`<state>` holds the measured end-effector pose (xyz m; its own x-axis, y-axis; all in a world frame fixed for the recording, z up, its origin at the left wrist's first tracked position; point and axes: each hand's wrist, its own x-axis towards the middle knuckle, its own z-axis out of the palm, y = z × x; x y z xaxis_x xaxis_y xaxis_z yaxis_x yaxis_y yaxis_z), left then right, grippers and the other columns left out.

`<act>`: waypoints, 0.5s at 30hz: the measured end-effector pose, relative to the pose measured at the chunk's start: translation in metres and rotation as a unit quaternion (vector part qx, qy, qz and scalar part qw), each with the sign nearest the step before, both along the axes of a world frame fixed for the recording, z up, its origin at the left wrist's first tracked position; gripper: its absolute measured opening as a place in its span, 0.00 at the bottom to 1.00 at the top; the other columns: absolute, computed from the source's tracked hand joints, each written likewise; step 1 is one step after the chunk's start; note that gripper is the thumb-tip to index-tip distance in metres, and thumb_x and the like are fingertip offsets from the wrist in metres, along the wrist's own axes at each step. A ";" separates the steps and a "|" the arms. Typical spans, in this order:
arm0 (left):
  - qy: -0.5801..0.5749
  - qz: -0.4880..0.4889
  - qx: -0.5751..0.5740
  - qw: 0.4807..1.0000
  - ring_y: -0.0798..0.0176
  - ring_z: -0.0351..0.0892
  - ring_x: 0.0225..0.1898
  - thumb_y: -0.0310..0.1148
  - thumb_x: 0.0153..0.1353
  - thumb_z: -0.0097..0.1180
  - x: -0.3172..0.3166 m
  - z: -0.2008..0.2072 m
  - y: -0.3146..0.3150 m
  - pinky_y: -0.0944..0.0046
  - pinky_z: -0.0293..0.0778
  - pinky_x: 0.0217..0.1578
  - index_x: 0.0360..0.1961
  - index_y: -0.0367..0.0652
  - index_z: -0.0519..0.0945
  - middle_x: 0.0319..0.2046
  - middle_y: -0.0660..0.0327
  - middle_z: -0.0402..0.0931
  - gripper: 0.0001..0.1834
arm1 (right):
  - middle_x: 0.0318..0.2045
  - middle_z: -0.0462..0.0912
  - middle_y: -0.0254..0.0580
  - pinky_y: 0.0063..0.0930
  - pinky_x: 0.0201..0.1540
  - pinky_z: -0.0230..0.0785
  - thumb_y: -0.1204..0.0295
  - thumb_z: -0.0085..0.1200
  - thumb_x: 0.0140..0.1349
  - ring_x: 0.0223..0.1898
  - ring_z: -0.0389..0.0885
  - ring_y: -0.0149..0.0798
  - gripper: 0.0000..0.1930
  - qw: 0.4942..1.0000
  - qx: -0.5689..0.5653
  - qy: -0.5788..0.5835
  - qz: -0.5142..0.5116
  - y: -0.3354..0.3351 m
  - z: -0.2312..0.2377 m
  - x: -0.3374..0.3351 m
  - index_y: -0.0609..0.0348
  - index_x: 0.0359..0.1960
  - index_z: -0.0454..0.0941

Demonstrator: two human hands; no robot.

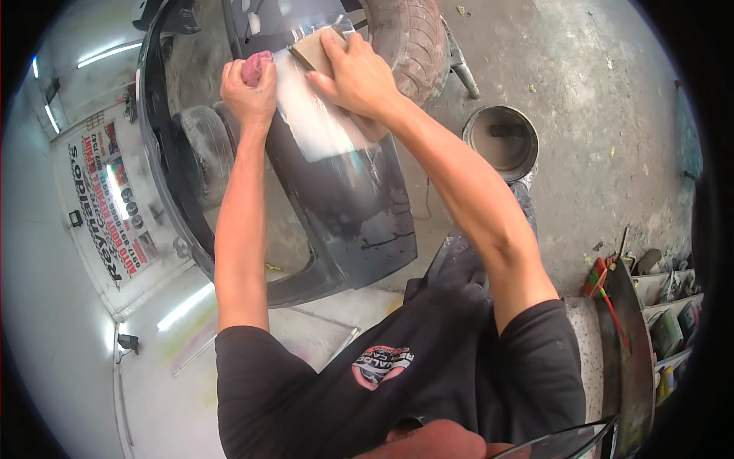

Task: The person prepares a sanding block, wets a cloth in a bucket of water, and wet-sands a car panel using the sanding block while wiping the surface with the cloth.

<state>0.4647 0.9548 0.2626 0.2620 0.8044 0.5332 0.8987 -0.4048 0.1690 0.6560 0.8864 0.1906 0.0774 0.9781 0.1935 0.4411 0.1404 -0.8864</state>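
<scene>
Pink sponge (pixel 258 69) squeezed in left hand (pixel 249 96); right hand (pixel 358 75) grips tan block (pixel 311 53) on white patch (pixel 313 118) of dark panel (pixel 344 199), eleven o'clock. Best done with block flat, light even pressure, overlapping strokes, surface wet; bucket (pixel 530 162) at two o'clock.

Place: We see a car-body workshop.
Car panel (pixel 359 195): dark, with a white patch.
Floor (pixel 581 84): stained concrete, bucket (pixel 476 119) near tyre (pixel 413 53).
Floor's right edge: crowded shelves (pixel 664 308).
Banner (pixel 115 206): large, printed.

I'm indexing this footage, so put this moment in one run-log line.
left hand: holds pink-red wad | right hand: holds tan block along white patch | surface: dark panel | nearby: bucket, right of panel
</scene>
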 end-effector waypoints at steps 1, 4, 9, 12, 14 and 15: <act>0.001 0.006 -0.001 1.000 0.55 0.76 0.27 0.35 0.57 0.71 -0.006 0.001 -0.004 0.56 0.72 0.32 0.26 0.36 0.78 0.26 0.56 0.75 0.15 | 0.48 0.75 0.65 0.52 0.50 0.74 0.53 0.62 0.64 0.49 0.77 0.62 0.34 1.000 -0.004 0.012 0.025 -0.018 -0.001 -0.001 0.62 0.64 0.68; -0.019 0.026 -0.019 0.999 0.52 0.77 0.28 0.34 0.52 0.70 -0.005 0.005 -0.010 0.54 0.72 0.32 0.27 0.36 0.79 0.27 0.55 0.75 0.13 | 0.50 0.73 0.66 0.50 0.50 0.75 0.53 0.63 0.63 0.49 0.77 0.62 0.37 0.996 -0.018 0.010 0.090 -0.111 -0.012 0.016 0.61 0.68 0.67; -0.018 -0.013 0.013 1.000 0.52 0.76 0.28 0.34 0.52 0.69 0.009 0.008 -0.004 0.54 0.72 0.32 0.27 0.36 0.78 0.27 0.55 0.75 0.13 | 0.50 0.72 0.65 0.54 0.52 0.74 0.49 0.59 0.66 0.51 0.77 0.65 0.38 0.999 -0.019 0.017 0.032 -0.071 -0.006 0.011 0.55 0.73 0.63; -0.016 0.000 -0.021 1.000 0.53 0.76 0.28 0.34 0.53 0.69 0.013 0.004 -0.002 0.54 0.72 0.31 0.26 0.36 0.78 0.27 0.56 0.75 0.13 | 0.50 0.74 0.64 0.56 0.52 0.74 0.49 0.58 0.67 0.52 0.77 0.65 0.32 0.998 -0.056 0.013 0.032 0.001 0.004 0.013 0.53 0.66 0.67; -0.022 0.004 -0.023 0.999 0.52 0.76 0.28 0.34 0.53 0.69 0.011 0.001 -0.002 0.54 0.72 0.31 0.26 0.37 0.78 0.27 0.56 0.75 0.13 | 0.49 0.74 0.63 0.55 0.51 0.74 0.49 0.59 0.66 0.52 0.77 0.64 0.34 0.999 -0.031 -0.010 0.001 0.000 -0.001 0.006 0.53 0.67 0.66; -0.026 0.019 -0.028 0.999 0.52 0.76 0.28 0.35 0.53 0.69 0.001 0.001 -0.006 0.53 0.72 0.32 0.27 0.37 0.78 0.27 0.56 0.75 0.13 | 0.49 0.74 0.62 0.53 0.51 0.75 0.50 0.60 0.65 0.52 0.77 0.62 0.35 1.000 0.004 -0.007 0.021 -0.029 -0.005 -0.001 0.53 0.69 0.66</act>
